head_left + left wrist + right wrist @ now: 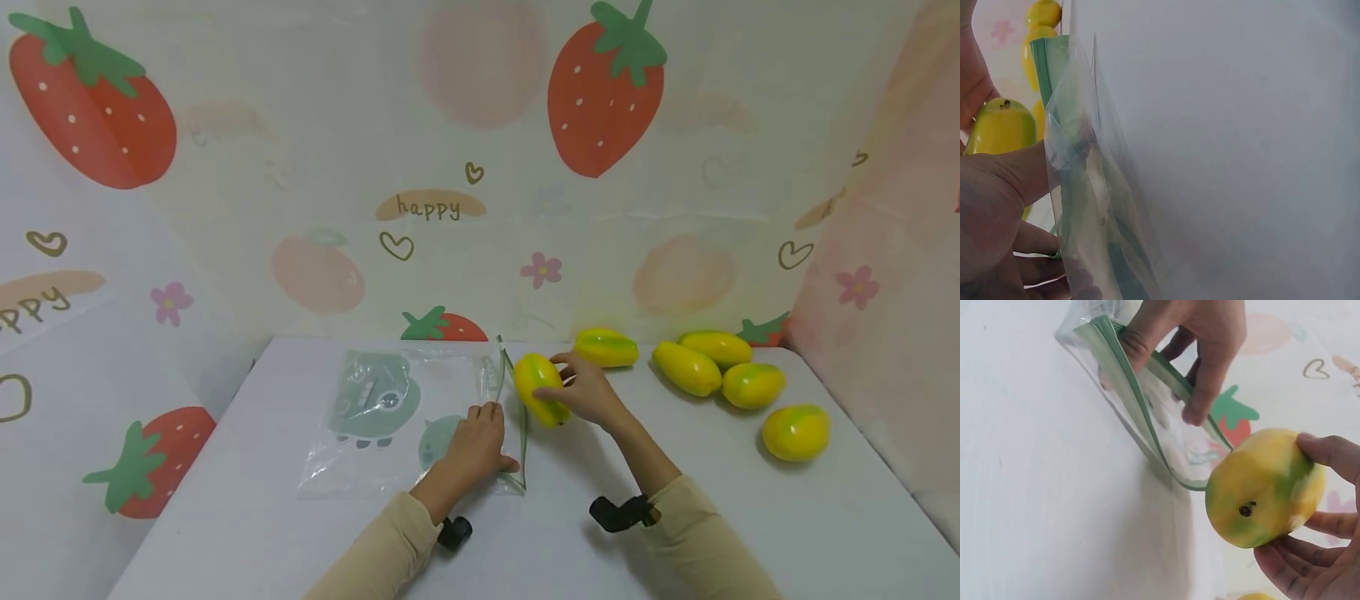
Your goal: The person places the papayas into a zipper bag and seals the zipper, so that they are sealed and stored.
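Observation:
A clear zip bag (375, 392) with pale green animal prints lies on the white table, its green-edged mouth (1141, 406) spread apart toward the right. My left hand (476, 437) is at that mouth; the thumb and fingers reach into the opening and stand apart against its edges. Clear film covers the thumb tip in the left wrist view. My right hand (588, 392) grips a yellow-green mango (536, 383) between thumb and fingers, right at the bag's mouth. The mango's dark stem end (1246, 510) shows in the right wrist view.
Another mango (606, 347) lies behind my right hand. To the right several more lie in a cluster (686, 368), with one mango (797, 433) apart nearer the front. A printed cloth wall (480, 167) stands along the table's back edge.

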`<state>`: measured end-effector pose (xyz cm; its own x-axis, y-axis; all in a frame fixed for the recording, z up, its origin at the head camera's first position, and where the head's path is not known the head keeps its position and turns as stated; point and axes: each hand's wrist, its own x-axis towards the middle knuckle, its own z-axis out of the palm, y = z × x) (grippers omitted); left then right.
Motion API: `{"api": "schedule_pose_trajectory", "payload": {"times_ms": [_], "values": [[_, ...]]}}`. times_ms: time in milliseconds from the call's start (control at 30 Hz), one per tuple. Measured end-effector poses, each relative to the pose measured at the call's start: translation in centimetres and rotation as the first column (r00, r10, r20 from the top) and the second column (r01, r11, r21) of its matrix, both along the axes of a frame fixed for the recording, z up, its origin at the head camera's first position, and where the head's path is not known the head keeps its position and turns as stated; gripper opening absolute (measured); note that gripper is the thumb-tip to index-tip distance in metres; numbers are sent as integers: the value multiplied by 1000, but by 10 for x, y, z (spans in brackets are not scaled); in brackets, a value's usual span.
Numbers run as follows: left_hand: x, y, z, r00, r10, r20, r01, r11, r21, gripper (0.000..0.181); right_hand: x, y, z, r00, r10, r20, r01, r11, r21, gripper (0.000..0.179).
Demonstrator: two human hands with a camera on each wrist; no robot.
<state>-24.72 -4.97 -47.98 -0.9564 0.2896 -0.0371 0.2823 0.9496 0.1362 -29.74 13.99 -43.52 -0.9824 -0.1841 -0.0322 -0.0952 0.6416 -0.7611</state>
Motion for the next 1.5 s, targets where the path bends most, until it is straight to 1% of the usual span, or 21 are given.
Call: {"api": "schedule_pose_trajectory", "payload": {"times_ms": [200,333,600,800,900,1033,1133,1233,1300,1367,1500], "values": [[-1,1,-1,1000,5,14,-5,1000,5,96,-2,-11,-4,999,-10,39,9,1000,6,68],[-1,1,-1,1000,7,16,-7,1000,18,97,-2,-17,-5,999,-13,43,12,1000,20,66],[-1,0,-1,1000,-13,4,13,999,34,98,-1,-30,-12,996,-84,12,83,994,68,71],[-1,0,-1,1000,-17,-2,17,999,39,98,-3,-37,-16,993,-116,26,112,986,124,69],[-2,-1,-1,1000,-15,7,15,999,43,98,-4,-40,-16,991,-129,38,122,981,151,68],[-2,-1,-2,1000,-24,-5,24,999,44,97,-6,-44,-15,988,-145,59,132,975,180,68],[-1,-2,-3,1000,-25,-17,26,998,51,97,-6,-45,-12,988,-139,62,125,974,190,67],[-1,-3,-2,1000,-25,-11,25,997,78,96,-6,-45,-11,990,-125,60,111,975,194,67],[-1,-5,-3,1000,-22,0,22,994,111,92,-6,-44,-11,991,-119,61,105,976,190,67],[-2,-7,-4,1000,-17,0,17,990,142,84,-6,-44,-12,991,-115,63,102,978,184,66],[-2,-9,-5,999,29,-24,-24,976,216,66,-6,-44,-15,991,-114,70,100,979,179,66]]}}
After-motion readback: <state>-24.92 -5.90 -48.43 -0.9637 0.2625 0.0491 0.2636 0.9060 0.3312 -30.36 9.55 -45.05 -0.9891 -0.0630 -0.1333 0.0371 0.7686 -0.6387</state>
